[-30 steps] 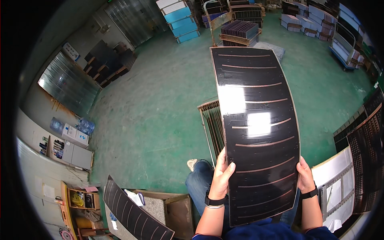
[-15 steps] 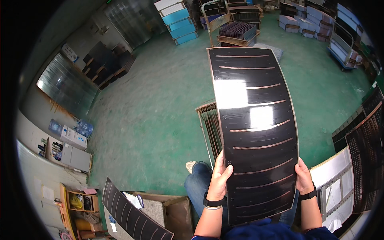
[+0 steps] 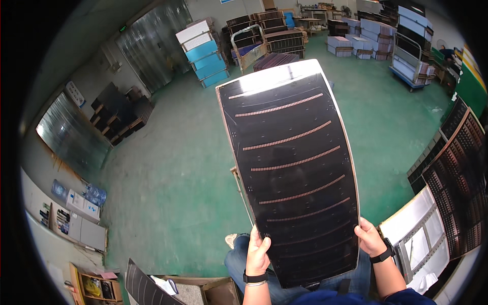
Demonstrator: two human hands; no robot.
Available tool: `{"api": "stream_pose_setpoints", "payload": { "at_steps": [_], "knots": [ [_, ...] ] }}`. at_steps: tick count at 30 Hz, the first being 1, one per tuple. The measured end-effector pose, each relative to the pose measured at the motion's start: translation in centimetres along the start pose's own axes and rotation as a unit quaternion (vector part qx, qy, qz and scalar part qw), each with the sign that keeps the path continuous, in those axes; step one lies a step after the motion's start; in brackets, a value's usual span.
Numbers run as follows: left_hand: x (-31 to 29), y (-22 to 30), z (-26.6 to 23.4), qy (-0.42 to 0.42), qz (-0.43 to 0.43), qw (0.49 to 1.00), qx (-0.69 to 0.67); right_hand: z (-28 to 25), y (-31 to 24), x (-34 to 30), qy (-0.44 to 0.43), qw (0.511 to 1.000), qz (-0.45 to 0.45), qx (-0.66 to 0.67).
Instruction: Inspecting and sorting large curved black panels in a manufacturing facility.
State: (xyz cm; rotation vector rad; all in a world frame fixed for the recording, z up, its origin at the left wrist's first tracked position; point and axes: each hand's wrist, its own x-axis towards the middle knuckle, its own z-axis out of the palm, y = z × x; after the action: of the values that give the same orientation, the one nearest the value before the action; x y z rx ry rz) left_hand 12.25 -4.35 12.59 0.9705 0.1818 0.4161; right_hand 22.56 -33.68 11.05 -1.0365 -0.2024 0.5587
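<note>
A long black glossy panel (image 3: 300,178), crossed by several rows of small copper-coloured contacts, is held up in front of me. My left hand (image 3: 258,254) grips its left edge near the lower end, thumb on the face. My right hand (image 3: 370,239) grips the right edge, slightly higher, with the thumb also on the face. Fingers of both hands are partly hidden behind the panel. Light glares off its far end. A metal rack (image 3: 243,193) shows only in part, as a thin frame beside the panel's left edge.
Another black panel (image 3: 147,290) leans by a wooden box (image 3: 221,292) at lower left. To the right stand a light table with a metal frame (image 3: 417,249) and dark perforated sheets (image 3: 455,188). Stacked blue boxes (image 3: 209,63) and a loaded trolley (image 3: 412,56) stand farther back on the green floor (image 3: 157,203).
The panel has tilted, its far end swinging left, and the glare has shifted to that end. Both hands have moved slightly left and lower, keeping their grip. The whole view has shifted too.
</note>
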Motion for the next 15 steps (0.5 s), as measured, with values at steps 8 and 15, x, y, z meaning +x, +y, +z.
{"api": "stream_pose_setpoints", "payload": {
  "at_steps": [8, 15],
  "knots": [
    [0.1, -0.7, -0.6, -0.005, -0.004, 1.0, -0.027, 0.4, -0.4, -0.9, -0.013, 1.0, 0.007, -0.021],
    [3.0, -2.6, -1.5, 0.04, -0.117, 0.986, 0.113, 1.1, -2.8, 1.3, 0.036, 0.948, -0.105, -0.298]
  ]
}}
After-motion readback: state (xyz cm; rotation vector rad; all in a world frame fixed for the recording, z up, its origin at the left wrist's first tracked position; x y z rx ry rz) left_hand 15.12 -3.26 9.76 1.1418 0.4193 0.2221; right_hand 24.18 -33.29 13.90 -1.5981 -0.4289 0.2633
